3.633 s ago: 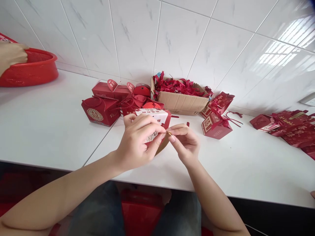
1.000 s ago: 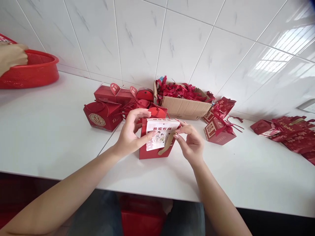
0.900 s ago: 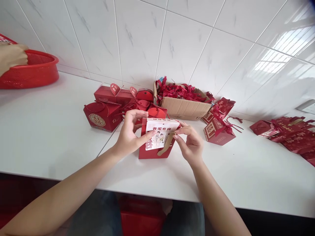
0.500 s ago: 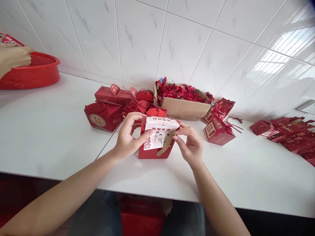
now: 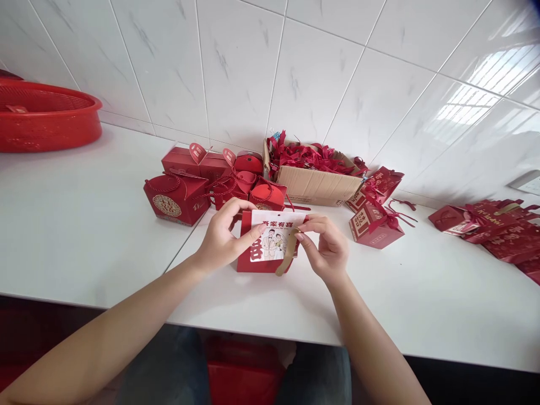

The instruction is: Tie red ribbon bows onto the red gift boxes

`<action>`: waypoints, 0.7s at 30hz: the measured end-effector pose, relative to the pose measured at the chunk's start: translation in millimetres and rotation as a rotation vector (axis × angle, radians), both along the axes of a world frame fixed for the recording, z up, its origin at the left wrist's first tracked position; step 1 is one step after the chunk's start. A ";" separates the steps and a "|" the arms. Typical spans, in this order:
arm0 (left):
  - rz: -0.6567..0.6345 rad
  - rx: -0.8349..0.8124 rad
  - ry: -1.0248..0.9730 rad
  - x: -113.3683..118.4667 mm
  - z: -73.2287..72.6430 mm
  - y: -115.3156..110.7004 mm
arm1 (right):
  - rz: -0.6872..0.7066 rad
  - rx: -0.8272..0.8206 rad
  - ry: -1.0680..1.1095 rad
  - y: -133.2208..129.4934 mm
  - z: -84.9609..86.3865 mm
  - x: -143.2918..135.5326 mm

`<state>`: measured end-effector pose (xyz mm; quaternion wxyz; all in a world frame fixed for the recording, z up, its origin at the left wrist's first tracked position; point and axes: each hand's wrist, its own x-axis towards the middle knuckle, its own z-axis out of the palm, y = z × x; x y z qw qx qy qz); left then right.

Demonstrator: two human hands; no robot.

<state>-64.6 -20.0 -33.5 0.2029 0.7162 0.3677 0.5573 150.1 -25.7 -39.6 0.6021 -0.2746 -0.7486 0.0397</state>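
Mid-frame, on the white bench [image 5: 379,304], I see a red box [image 5: 253,267] with a printed white flap [image 5: 270,243]. The left hand [image 5: 220,241] clasps its left side; the right hand [image 5: 325,245] pinches a gold strap [image 5: 287,256] near its upper end.

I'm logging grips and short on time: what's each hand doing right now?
Left hand: holding the red-and-white box, thumb across its front.
Right hand: closed, pinching the upper end of the tan strap.

A red box [image 5: 262,267] stands on the table [image 5: 363,306], a gold strap [image 5: 289,253] slanting across its white printed panel [image 5: 270,243].
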 end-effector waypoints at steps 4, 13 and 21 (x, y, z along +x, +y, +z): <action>0.049 0.049 0.078 -1.5 0.0 2.6 | -0.141 0.036 -0.053 -3.0 -0.1 -1.7; -0.119 -0.084 0.035 2.8 -5.7 0.1 | -0.339 0.076 -0.121 -11.4 -6.5 -15.8; -0.204 -0.100 -0.012 3.4 -12.6 2.6 | -0.428 0.176 -0.054 -18.8 -3.2 -14.4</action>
